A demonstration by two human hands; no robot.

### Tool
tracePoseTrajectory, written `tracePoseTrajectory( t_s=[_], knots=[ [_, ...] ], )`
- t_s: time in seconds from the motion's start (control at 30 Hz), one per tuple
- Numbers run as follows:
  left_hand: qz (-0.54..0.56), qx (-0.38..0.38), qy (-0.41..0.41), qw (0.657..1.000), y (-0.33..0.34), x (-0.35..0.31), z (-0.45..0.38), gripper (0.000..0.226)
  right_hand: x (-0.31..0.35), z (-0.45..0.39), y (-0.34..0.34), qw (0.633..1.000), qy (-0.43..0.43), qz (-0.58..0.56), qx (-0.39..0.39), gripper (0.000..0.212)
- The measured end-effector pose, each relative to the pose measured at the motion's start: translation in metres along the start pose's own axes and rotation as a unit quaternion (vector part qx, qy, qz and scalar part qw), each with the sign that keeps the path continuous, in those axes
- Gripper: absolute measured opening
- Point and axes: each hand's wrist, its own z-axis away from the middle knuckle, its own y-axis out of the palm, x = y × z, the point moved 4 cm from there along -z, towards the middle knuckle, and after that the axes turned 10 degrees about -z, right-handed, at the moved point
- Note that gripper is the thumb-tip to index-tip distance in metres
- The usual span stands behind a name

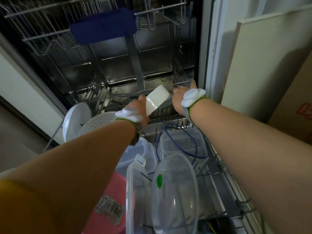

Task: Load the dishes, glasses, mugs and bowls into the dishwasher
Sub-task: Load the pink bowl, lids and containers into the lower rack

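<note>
The dishwasher stands open with its lower rack [170, 118] pulled out toward me. My left hand [137, 107] grips a white bowl [156, 100], tilted on its side above the far end of the rack. My right hand [181, 97] reaches to the rack's far right corner, fingers at the wire rim; what they do there is blurred. A white plate [76, 120] stands on edge at the rack's left, with a white perforated colander [101, 122] beside it. Clear plastic containers [175, 191] and lids fill the near part of the rack.
The upper rack [50, 31] hangs above with a dark blue cloth [103, 27] draped over its front. A pink plastic item [114, 208] with a barcode label lies near left. A blue cable loop [182, 142] lies over the containers. A white cabinet panel [261, 65] flanks the right.
</note>
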Motion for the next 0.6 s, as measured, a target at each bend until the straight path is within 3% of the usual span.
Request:
tracePoseTrajectory(
  t_s=[0.17, 0.43, 0.6],
  knots=[
    [0.011, -0.059, 0.000, 0.998, -0.002, 0.009, -0.009, 0.065, -0.012, 0.003, -0.024, 0.999, 0.010, -0.040, 0.012, 0.056],
    [0.076, -0.175, 0.000, 0.982, 0.004, 0.047, 0.017, 0.059, -0.031, 0.056, -0.091, 0.983, -0.043, -0.063, -0.164, 0.022],
    [0.040, -0.159, 0.032, 0.986, 0.005, 0.045, 0.029, 0.063, -0.031, 0.076, -0.105, 0.976, -0.079, -0.056, -0.196, 0.014]
  ],
)
